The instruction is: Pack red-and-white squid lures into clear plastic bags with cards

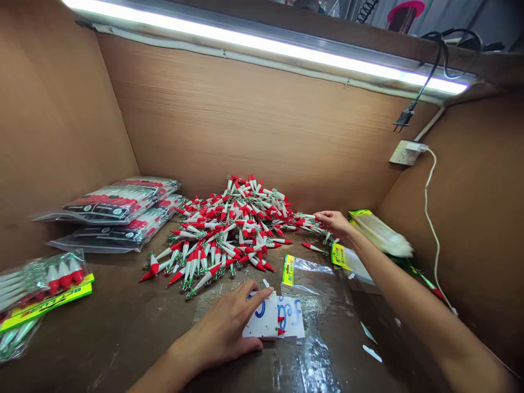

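Observation:
Near the front middle of the table, my left hand (231,322) grips a folded white card (262,323) with blue writing between thumb and fingers. Red lure tips (281,326) stick out of the card's right side, above another white paper with blue lettering (295,316). My right hand (333,222) reaches to the right edge of a heap of red-and-white fishing lures (237,218). Its fingertips pinch a lure (307,216) there. A single lure (314,248) lies just below that hand. An empty clear header bag (309,267) lies between the hands.
Stacked bags of packed lures (123,204) stand at the back left, with more packed lures (45,286) nearer. Header bags (379,232) lie at right, partly behind my right forearm. A white cable (428,207) runs down from the outlet (405,153); a black plug (404,117) hangs above.

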`<state>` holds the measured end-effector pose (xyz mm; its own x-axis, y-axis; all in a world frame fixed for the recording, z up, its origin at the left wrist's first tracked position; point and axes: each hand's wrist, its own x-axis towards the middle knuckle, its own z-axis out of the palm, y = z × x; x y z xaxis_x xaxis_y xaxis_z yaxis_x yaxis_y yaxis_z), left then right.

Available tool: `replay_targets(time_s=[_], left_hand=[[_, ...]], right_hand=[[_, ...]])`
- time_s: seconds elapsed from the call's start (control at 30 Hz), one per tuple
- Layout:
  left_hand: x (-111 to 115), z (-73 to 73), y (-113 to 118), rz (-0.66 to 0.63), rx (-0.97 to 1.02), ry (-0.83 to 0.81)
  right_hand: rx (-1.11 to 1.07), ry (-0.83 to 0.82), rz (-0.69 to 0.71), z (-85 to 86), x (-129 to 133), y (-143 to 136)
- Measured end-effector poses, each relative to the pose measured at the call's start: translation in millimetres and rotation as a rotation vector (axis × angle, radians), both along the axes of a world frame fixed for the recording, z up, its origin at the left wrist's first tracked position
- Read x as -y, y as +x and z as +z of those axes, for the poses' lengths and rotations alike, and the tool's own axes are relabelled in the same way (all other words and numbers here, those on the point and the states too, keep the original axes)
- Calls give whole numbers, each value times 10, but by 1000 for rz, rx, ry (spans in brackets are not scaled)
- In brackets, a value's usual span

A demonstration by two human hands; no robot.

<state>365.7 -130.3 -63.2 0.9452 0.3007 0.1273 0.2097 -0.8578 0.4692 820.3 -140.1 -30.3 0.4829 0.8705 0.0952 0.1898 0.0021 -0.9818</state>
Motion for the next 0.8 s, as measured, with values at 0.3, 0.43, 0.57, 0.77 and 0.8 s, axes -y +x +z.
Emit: replay_targets(time_s=[0.3, 0.43, 0.57, 0.77, 0.8], left_hand=[[-15, -25, -14, -1, -12, -1], [-29, -54, -16, -8, 13, -9], [-33, -52, 4, 1, 14, -8], [-31, -32, 19, 13, -11, -12], [-32, -31, 18, 13, -14, -12]], right_hand=[[-21, 27, 47, -149, 776, -864], [-53, 51, -40, -294, 1067, -1157], [-160, 25, -56, -406, 1216, -1294], [-190, 30, -27, -458, 1285, -1382], [-187, 32, -25, -455, 1290, -1395]])
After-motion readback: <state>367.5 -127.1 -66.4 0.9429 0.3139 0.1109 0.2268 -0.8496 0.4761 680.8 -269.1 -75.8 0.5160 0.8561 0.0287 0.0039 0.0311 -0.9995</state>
